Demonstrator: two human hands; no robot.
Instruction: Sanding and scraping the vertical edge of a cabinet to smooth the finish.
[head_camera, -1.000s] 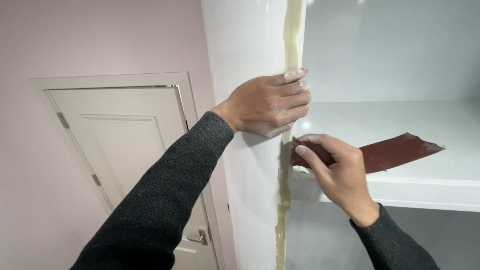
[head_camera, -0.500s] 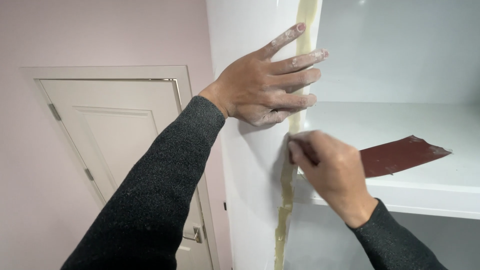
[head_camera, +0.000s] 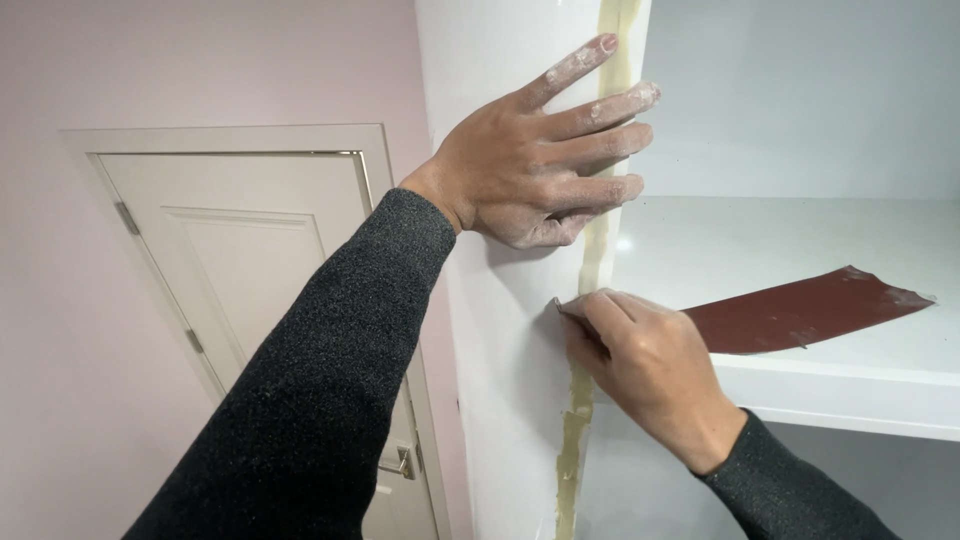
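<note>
My left hand (head_camera: 545, 155), dusted white, lies flat with spread fingers against the white cabinet side panel (head_camera: 500, 330), its fingertips reaching the yellowish filler strip (head_camera: 580, 430) along the panel's front edge. Just below, my right hand (head_camera: 650, 370) is closed on a small folded piece of sandpaper (head_camera: 570, 308) pressed against that filled edge. Only a corner of the sandpaper shows past my fingers. Both arms wear dark grey sleeves.
A large reddish-brown sandpaper sheet (head_camera: 805, 310) lies on the white shelf (head_camera: 850, 395) to the right of my right hand. A cream door (head_camera: 250, 290) with a metal handle (head_camera: 398, 462) stands in the pink wall (head_camera: 60, 380) at the left.
My left hand has opened from a curled pose to spread fingers and shifted up the panel. My right hand has slid slightly along the filled edge.
</note>
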